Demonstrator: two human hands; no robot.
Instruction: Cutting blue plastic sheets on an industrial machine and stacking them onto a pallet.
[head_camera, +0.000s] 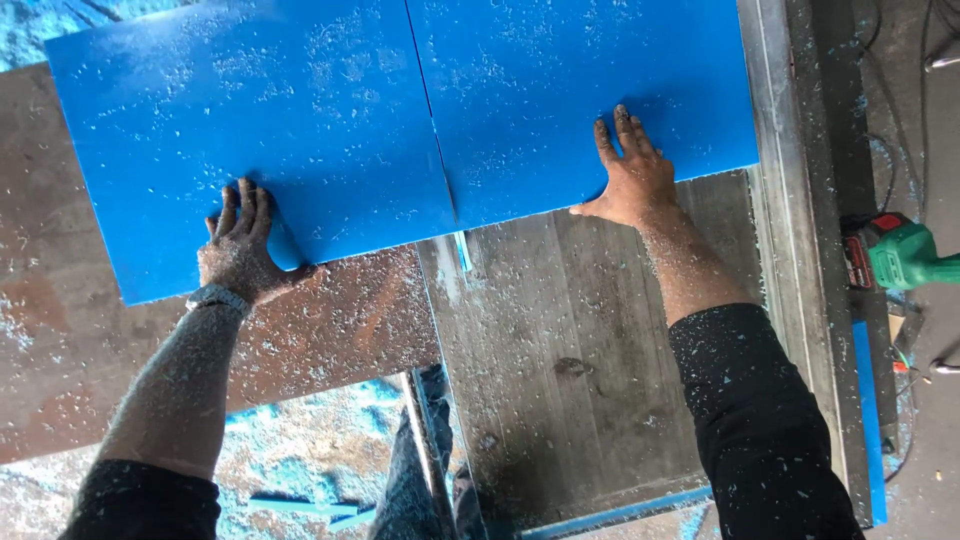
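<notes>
Two hands: both lay spread, palms down, gripping nothing, on one blue sheet (330, 120) that filled the upper part of the frame.
Left hand (240, 245): fingers fanned wide at the sheet's near edge, left of centre; the thumb reached off onto the brown table (340, 320); a wristband (216, 297) sat at the wrist.
Right hand (630, 175): flat, fingers close together and pointing up the frame, thumb stretched left along the sheet's near edge, right of centre.
Arms: both straight and dusted with pale chips, black sleeves pushed up; the elbows ran out of the bottom of the frame.
Cut line (432, 120): a thin dark slit ran from the top edge down between the hands; whether the sheet was fully parted could not be told.
Hidden: the sheet's far edge was cut off at the top; what stood in the gap under the slit was blurred.
Surroundings: metal rail (775, 200) along the sheet's right side; a green and red power tool (895, 255) at the right edge, partly out of frame; blue offcuts (300, 508) at the bottom.
</notes>
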